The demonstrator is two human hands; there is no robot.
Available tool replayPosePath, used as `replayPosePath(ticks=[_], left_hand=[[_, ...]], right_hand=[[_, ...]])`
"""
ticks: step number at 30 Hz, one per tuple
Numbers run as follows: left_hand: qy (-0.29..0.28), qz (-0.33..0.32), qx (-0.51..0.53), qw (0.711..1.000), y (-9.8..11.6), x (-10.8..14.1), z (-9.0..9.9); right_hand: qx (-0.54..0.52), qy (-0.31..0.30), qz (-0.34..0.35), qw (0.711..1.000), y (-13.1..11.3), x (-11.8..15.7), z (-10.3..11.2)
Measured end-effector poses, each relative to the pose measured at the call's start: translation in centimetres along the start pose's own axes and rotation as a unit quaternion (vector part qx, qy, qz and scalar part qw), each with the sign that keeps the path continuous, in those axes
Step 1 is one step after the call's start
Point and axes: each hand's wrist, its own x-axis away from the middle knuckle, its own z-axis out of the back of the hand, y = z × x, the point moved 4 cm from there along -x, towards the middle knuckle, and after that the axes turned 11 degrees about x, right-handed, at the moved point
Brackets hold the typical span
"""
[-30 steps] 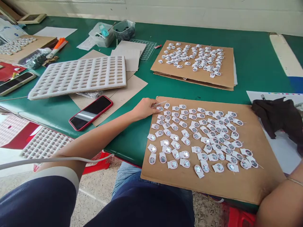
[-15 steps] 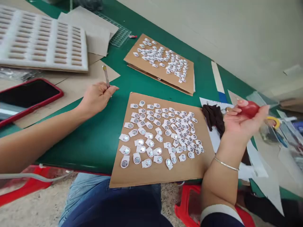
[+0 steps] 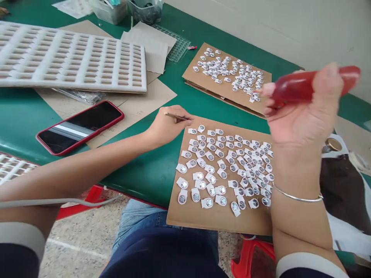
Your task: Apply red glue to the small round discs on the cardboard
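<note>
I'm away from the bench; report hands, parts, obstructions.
Left hand holding thin tool. Right hand gripping red bottle. Discs spread over near cardboard. Right forearm hiding its right side.

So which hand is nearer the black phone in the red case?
Left. The left hand is right of the phone, not touching it; the right hand is raised much farther right, holding a glossy red bottle-shaped object.
</note>
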Motion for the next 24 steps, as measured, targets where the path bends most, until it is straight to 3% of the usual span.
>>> replayPosePath(ticks=[4,7,10,12,18,24], left_hand=[[-0.016,-0.101,-0.025,0.994,0.1,0.1,-1.0],[-0.013,-0.087,-0.049,0.995,-0.7,0.5,-0.5],[0.007,-0.025,-0.046,0.999,-1.6,0.7,-0.1],[-0.014,-0.003,-0.04,0.999,-1.8,0.8,-0.4],[-0.065,-0.002,-0.088,0.994,-1.9,1.0,-1.1],[-0.063,-0.011,-0.104,0.992,-1.6,1.2,-0.7]], right_hand=[[0.037,-0.029,-0.013,0.999,1.9,0.5,-4.0],[0.063,-0.042,-0.031,0.997,3.5,1.3,-5.0],[0.069,-0.043,-0.042,0.996,4.6,1.4,-4.9],[0.07,-0.031,-0.042,0.996,5.0,1.2,-4.5],[0.063,0.04,-0.046,0.996,5.3,0.8,-3.9],[0.078,0.045,-0.047,0.995,5.6,1.2,-4.2]])
